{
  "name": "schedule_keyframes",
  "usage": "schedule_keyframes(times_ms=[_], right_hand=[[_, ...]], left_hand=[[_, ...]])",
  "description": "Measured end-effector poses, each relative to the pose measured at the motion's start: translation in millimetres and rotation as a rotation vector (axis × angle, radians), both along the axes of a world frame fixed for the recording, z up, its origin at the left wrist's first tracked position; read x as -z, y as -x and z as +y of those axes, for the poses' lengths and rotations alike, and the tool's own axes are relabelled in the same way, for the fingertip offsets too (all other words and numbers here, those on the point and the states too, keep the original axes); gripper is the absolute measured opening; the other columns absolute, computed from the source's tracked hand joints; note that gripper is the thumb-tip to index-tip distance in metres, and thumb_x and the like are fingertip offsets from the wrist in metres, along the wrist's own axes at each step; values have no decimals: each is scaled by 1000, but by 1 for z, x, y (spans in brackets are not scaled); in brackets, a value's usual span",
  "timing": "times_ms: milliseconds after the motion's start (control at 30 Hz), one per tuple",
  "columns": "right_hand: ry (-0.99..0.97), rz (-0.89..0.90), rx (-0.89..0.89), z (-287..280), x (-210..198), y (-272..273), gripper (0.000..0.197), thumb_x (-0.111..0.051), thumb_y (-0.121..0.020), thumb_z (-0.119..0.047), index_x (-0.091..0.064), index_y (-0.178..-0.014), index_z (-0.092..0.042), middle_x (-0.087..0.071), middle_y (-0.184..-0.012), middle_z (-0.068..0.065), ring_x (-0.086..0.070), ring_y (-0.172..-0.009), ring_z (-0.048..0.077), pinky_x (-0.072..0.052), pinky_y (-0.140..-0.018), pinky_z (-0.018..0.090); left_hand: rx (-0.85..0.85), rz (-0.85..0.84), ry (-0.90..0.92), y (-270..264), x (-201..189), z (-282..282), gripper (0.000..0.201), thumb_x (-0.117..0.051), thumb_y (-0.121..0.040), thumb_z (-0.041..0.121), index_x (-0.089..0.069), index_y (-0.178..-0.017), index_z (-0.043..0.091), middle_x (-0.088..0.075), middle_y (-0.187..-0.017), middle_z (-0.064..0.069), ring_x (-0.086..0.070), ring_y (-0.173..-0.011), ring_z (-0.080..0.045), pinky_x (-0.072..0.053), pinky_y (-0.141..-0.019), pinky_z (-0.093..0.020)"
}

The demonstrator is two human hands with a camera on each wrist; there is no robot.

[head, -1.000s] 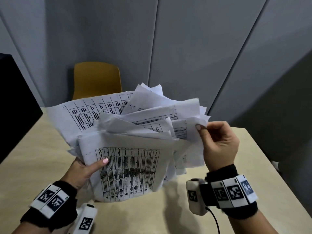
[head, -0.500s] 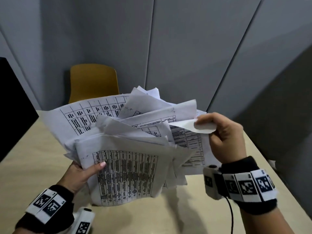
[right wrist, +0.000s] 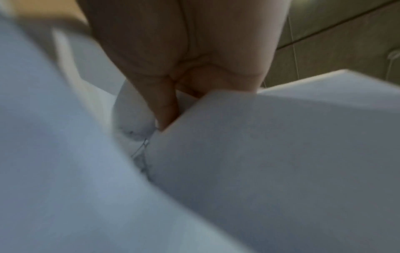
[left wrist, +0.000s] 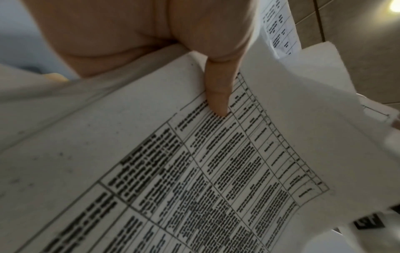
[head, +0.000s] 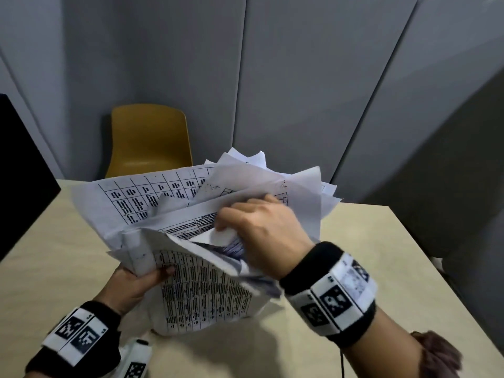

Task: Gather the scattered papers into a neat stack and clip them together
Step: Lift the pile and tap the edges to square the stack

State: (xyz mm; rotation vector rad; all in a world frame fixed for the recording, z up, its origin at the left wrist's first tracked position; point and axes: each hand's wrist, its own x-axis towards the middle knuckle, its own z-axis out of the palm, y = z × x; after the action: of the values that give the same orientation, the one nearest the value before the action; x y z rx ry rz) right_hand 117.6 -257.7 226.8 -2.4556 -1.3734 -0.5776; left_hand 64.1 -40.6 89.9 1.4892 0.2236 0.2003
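A loose, fanned bundle of white printed papers (head: 201, 290) is held up above the beige table (head: 381, 268). My left hand (head: 136, 282) grips the bundle's lower left edge, thumb laid across the front sheet (left wrist: 194, 171) with its printed table. My right hand (head: 261, 227) has reached into the middle of the bundle, and its curled fingers pinch a folded white sheet (head: 223, 237) between the others. In the right wrist view the fingers (right wrist: 166, 109) press into blurred white sheets (right wrist: 281, 154). No clip is in view.
A mustard yellow chair (head: 148, 137) stands behind the table's far edge. A dark panel (head: 19, 170) rises at the left. Grey wall panels (head: 300, 77) close off the back. Bare tabletop lies to the right and in front of the bundle.
My right hand left the bundle's right edge and moved left into its middle, where it now pinches an inner sheet. The left hand keeps its grip, and the front sheet has buckled.
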Motion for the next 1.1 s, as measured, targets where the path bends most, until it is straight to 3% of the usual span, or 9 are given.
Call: schedule_keyframes(times_ms=[167, 267, 367, 433, 500, 633, 767, 967, 1100], right_hand=[[-392, 48, -1, -13, 21, 2, 31, -56, -85, -33, -63, -110, -17, -68, -101, 0, -62, -94, 23, -47, -82, 41], [-778, -20, 175, -46, 38, -9, 34, -63, -80, -26, -58, -109, -11, -56, -105, -2, -55, -96, 23, -46, -84, 34], [-862, 127, 387, -74, 65, -19, 34, -63, -74, -33, -48, -105, -33, -53, -102, -3, -53, -90, 23, -48, -78, 39], [-850, 255, 444, -83, 78, -21, 35, -61, -72, -40, -43, -101, -46, -56, -99, -4, -54, -89, 20, -48, -78, 38], [-828, 246, 442, -87, 82, -24, 30, -59, -72, -42, -44, -97, -48, -53, -96, -16, -53, -89, 16, -46, -78, 34], [-825, 235, 305, -80, 65, -26, 7, -55, -79, -34, -56, -86, -36, -60, -84, -19, -53, -80, 16, -43, -73, 25], [-846, 199, 204, -81, 43, -28, 26, -50, -78, 0, -67, -86, -17, -70, -81, -3, -64, -75, 13, -50, -69, 21], [-650, 13, 159, -99, -3, -30, 37, -58, -62, 22, -69, -86, -5, -67, -82, -2, -63, -73, 13, -49, -62, 25], [-460, -98, 118, -89, -30, -24, 27, -56, -71, 18, -69, -81, -3, -68, -78, 5, -61, -69, 18, -47, -60, 28]], left_hand=[[-54, -8, 26, 1, 5, 4, 82, -86, -15, 58, -71, -82, 13, -76, -76, 5, -71, -71, -8, -55, -61, -17], [-77, 45, -53, 3, 1, 1, 43, -86, -51, 33, -68, -81, 7, -75, -69, 5, -68, -69, -18, -57, -72, -31], [-64, 97, -76, 6, -13, -13, 11, -70, -64, 5, -60, -70, 3, -64, -42, 6, -62, -47, -11, -52, -49, -21], [-80, 135, -38, 8, -19, -15, 6, -66, -70, -1, -60, -71, -1, -64, -42, 1, -61, -47, -13, -55, -54, -27], [-80, 137, -42, 6, -15, -11, 17, -74, -71, 9, -62, -75, -2, -67, -51, -3, -61, -63, -20, -54, -75, -43], [-53, 104, -43, 4, -9, -5, 107, -80, -5, 66, -63, -87, -1, -71, -72, -8, -65, -71, -19, -49, -62, -29], [-30, 74, -13, 3, -6, -1, 103, -84, -9, 63, -66, -94, 7, -76, -82, -1, -70, -79, -16, -54, -80, -37], [28, 62, 73, 2, -11, -5, 72, -92, -29, 41, -65, -88, 10, -76, -76, 4, -71, -78, -15, -53, -54, -15], [4, 48, 13, 3, -10, -5, 93, -86, -8, 56, -65, -88, 13, -75, -76, 9, -70, -66, -3, -55, -55, -15]])
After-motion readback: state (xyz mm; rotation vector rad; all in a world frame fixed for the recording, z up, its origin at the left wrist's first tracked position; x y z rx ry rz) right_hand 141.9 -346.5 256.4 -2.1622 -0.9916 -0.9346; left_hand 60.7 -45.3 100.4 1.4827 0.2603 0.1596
